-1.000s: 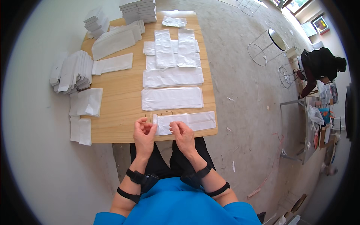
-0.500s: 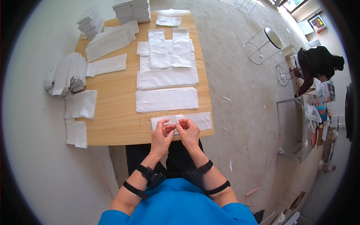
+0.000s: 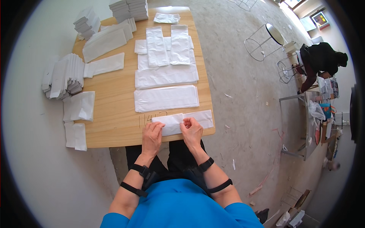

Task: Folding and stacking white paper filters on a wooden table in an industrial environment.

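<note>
A long white folded paper strip (image 3: 173, 125) lies along the table's near edge, with a fold or overlap line near its middle. My left hand (image 3: 152, 137) rests on its left end, fingers stretched out flat over the paper. At the middle line, my right hand (image 3: 192, 131) pinches the strip's edge between thumb and fingers. The right part of the paper reaches past that hand toward the table corner. Just beyond lies a stack of similar white strips (image 3: 166, 98), and behind it a second stack (image 3: 167, 78) with two strips laid crosswise on top.
The wooden table (image 3: 110, 110) carries handwritten marks near my left hand. White paper bundles (image 3: 66, 76) and piles (image 3: 129, 9) line its left and far sides. To the right are a round stool (image 3: 274, 34), a person (image 3: 323, 59) bending, and a cluttered table (image 3: 311, 129).
My hands were close together over the middle of the strip. The left hand has moved left and flattened onto the strip's left end; the right hand stays near the middle.
</note>
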The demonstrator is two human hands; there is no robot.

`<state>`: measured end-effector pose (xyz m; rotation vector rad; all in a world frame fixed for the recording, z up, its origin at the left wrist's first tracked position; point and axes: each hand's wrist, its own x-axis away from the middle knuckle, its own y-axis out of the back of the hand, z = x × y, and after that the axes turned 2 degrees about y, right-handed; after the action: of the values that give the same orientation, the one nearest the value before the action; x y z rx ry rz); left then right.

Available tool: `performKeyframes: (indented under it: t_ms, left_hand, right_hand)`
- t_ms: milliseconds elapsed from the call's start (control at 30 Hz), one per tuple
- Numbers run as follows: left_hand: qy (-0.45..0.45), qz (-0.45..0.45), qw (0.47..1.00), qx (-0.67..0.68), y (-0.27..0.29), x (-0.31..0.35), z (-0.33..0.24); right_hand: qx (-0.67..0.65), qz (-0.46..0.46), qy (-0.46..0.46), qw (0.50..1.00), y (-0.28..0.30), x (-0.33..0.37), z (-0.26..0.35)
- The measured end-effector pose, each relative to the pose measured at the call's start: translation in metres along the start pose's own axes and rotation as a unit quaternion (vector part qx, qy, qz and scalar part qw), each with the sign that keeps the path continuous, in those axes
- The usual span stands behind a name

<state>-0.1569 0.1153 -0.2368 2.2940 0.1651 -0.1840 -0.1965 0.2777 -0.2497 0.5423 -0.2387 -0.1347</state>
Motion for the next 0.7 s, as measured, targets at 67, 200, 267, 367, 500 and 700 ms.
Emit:
performKeyframes:
  t_ms: [67, 200, 267, 367, 500, 700]
  left_hand:
    - [-0.005, 0.004, 1.0, -0.006, 0.0, 0.0, 0.003]
    - [-0.025, 0.01, 0.999, -0.028, -0.001, 0.001, 0.013]
    - [-0.029, 0.011, 0.999, -0.03, -0.002, 0.002, 0.015]
    - [-0.032, 0.018, 0.999, -0.032, 0.0, 0.001, 0.013]
    - [-0.027, 0.028, 0.999, -0.031, 0.001, 0.002, 0.014]
    - [0.002, -0.032, 0.999, 0.022, 0.011, 0.004, 0.015]
  right_hand:
    - [0.0, -0.001, 0.002, 1.0, -0.001, 0.0, -0.001]
    - [0.007, 0.001, 0.007, 1.0, -0.002, -0.001, -0.001]
    - [0.008, 0.0, 0.008, 1.0, -0.002, -0.001, -0.001]
    - [0.009, 0.003, 0.005, 1.0, -0.002, -0.001, -0.001]
    - [0.026, -0.003, 0.038, 0.999, 0.0, -0.002, -0.003]
    - [0.0, -0.018, 0.099, 0.995, 0.027, -0.005, -0.005]
